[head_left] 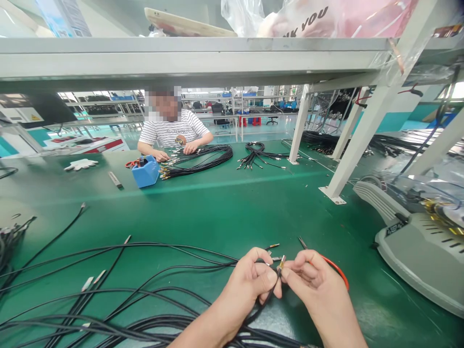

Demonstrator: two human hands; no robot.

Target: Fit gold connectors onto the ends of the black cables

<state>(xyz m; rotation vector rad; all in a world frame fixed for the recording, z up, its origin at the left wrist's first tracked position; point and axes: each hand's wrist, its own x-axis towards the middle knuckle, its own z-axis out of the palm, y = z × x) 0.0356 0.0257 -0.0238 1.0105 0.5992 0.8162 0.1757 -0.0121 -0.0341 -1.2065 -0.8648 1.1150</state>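
My left hand [250, 282] is closed on a thin black cable [266, 297] near its end, at the bottom centre of the head view. My right hand [313, 282] is closed too: thumb and fingers pinch the small gold connector tip [282, 261] of that cable, and red-handled cutters [335, 268] lie in the same hand, their points sticking up behind the fingers. The two hands touch at the fingertips. A spread of long black cables [119, 299] trails left from my left hand over the green mat.
A grey machine [416, 241] stands at the right. Across the green table [224, 203] a person in a striped shirt [170, 130] handles a cable bundle [203, 159] beside a blue box [145, 171]. White shelf legs [348, 159] stand at the right rear.
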